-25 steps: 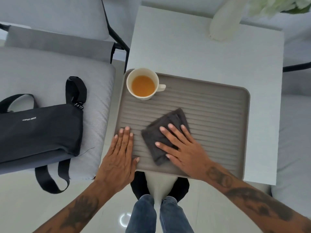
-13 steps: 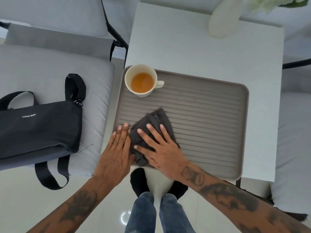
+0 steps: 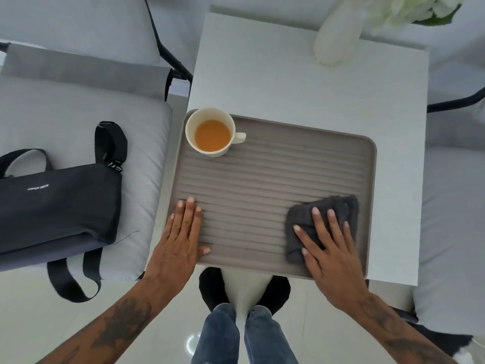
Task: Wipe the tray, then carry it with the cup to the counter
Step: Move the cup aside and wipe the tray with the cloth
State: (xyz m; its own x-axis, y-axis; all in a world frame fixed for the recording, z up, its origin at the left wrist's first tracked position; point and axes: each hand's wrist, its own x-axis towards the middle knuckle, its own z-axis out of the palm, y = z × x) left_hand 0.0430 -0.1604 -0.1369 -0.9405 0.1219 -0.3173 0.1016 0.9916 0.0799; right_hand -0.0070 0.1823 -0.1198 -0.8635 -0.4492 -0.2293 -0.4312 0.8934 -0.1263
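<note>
Right hand [image 3: 331, 248] flat, fingers spread on the cloth [image 3: 321, 225] at the tray [image 3: 275, 179]'s near-right corner, unwiped ribs running leftward toward the flat left hand [image 3: 181, 237].

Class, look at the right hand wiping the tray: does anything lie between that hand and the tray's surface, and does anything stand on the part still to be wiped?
Yes. The dark cloth lies under the right hand, between it and the tray, as wiping needs. The cup stands on the tray's far left corner, covering that patch. The left hand rests flat on the near left edge.
</note>
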